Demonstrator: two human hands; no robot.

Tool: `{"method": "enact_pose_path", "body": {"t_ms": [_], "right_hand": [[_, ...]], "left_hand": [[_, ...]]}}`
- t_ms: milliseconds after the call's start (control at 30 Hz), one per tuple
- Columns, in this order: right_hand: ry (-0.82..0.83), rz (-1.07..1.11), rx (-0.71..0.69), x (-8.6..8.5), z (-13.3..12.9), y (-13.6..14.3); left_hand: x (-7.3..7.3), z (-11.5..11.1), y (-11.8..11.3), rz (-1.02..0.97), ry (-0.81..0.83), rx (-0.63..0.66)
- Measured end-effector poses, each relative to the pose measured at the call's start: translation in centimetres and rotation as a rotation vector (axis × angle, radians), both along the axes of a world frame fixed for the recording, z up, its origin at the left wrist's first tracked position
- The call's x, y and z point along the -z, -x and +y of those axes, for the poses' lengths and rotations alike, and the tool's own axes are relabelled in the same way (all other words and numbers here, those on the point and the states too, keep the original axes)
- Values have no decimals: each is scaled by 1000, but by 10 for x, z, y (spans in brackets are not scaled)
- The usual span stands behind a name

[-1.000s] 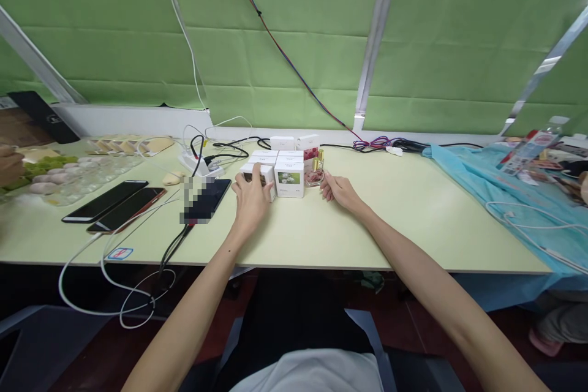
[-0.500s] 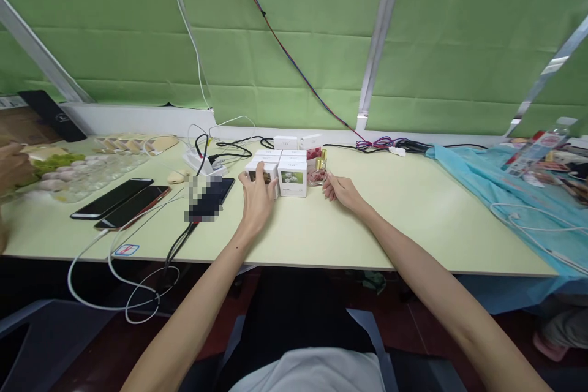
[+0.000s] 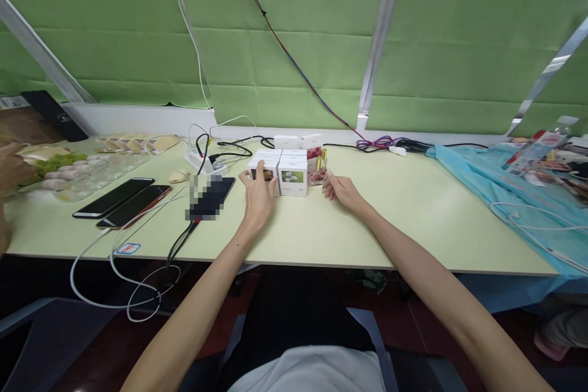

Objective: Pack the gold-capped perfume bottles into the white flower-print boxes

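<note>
Small white boxes with flower pictures stand packed in rows at mid-table. My left hand [image 3: 260,196] grips the front left white box [image 3: 253,175], thumb and fingers spread over its sides and top. Beside it, a front right white box [image 3: 293,180] shows a white flower picture. Glass bottles with gold caps [image 3: 318,175], with reddish bits inside, stand right of the boxes. Against them rests my right hand [image 3: 342,190], fingers curled in; what they hold, if anything, is hidden.
Phones [image 3: 133,205] with cables lie to the left, near a white power strip [image 3: 207,162] and clear trays of puffs [image 3: 87,168]. Another person's hand [image 3: 11,165] is at the far left. Blue plastic sheeting [image 3: 496,196] and a bottle [image 3: 537,147] are at right.
The front left box and my left hand have shifted slightly right, so the box sits closer in line with its neighbours. My right hand has stayed in place.
</note>
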State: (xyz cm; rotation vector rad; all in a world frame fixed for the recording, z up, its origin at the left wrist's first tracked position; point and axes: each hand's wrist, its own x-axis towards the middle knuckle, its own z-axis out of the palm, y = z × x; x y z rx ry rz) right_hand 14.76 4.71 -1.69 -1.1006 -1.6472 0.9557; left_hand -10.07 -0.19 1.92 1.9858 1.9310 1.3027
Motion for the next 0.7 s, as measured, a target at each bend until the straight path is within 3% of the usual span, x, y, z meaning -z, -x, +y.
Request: {"method": "enact_pose_path", "body": {"t_ms": [467,700], "right_hand": [[3,-38,15,-3,0,2],[-203,-280,-44,-4,-11,11]], "left_hand": [[8,7,3,-142,-70,68],[11,9,2,-143,-69,63]]}}
